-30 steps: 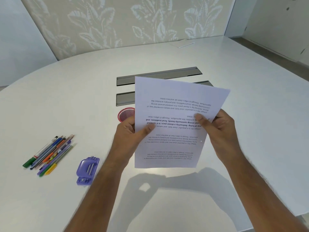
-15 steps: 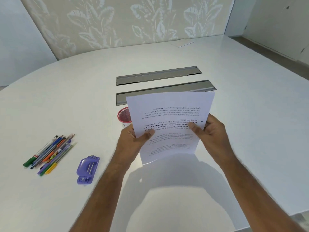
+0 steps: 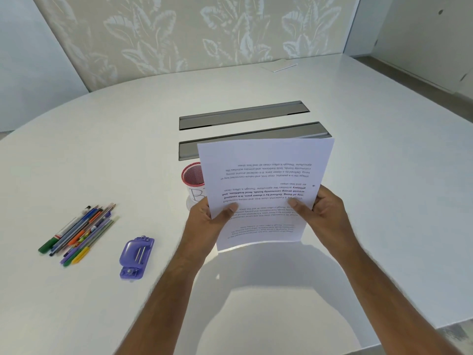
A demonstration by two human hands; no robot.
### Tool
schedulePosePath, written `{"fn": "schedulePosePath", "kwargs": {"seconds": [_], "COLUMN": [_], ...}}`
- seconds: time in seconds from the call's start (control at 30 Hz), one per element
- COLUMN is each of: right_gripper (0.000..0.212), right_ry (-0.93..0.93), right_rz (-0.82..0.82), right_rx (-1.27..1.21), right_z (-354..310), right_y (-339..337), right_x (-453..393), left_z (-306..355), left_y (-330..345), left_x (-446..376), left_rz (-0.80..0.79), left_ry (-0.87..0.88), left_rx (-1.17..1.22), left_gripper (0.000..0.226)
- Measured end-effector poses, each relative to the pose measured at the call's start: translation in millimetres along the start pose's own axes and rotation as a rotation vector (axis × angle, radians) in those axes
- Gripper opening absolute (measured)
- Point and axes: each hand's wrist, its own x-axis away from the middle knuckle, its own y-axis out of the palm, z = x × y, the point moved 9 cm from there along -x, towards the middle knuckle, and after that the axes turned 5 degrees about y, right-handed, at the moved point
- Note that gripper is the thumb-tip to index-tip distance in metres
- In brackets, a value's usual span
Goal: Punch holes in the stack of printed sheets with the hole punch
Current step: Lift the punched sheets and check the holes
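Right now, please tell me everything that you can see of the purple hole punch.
The hole punch is a small tool that looks like lilac plastic, with a rounded top lever, two thin metal bars along it and a metal screw at its near end. It lies flat on the white table, between the bundle of pens and the left forearm. No hand touches it; both hands hold the sheets. No paper is in it.

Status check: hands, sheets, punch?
Both hands, left and right, gripping the printed sheets, upright. Hole punch untouched on table. Nothing in the way.
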Motion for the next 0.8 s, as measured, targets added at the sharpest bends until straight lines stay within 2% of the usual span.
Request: {"fn": "schedulePosePath", "kwargs": {"seconds": [0.2,0.37,0.6,0.8], "right_gripper": [0.029,0.048,0.044,0.042], "right_ry": [0.055,0.041,0.08,0.089], "right_rz": [0.019,0.041,0.071,0.116], "right_rx": [0.055,0.013,-0.163,-0.271], "right_z": [8,10,22,25], "right_y": [-9,-16,-15,-15], "right_x": [3,5,7,5], "left_z": [13,24,20,7], "left_y": [-9,-10,-5,-14], "left_x": [-1,-3,-2,-5], "left_rz": [0.045,0.048,0.023,0.077], "left_ry": [0.037,0.058,0.054,0.057], "left_rx": [0.181,0.376,0.53,0.527], "left_gripper": [0.033,0.033,0.033,0.04]}}
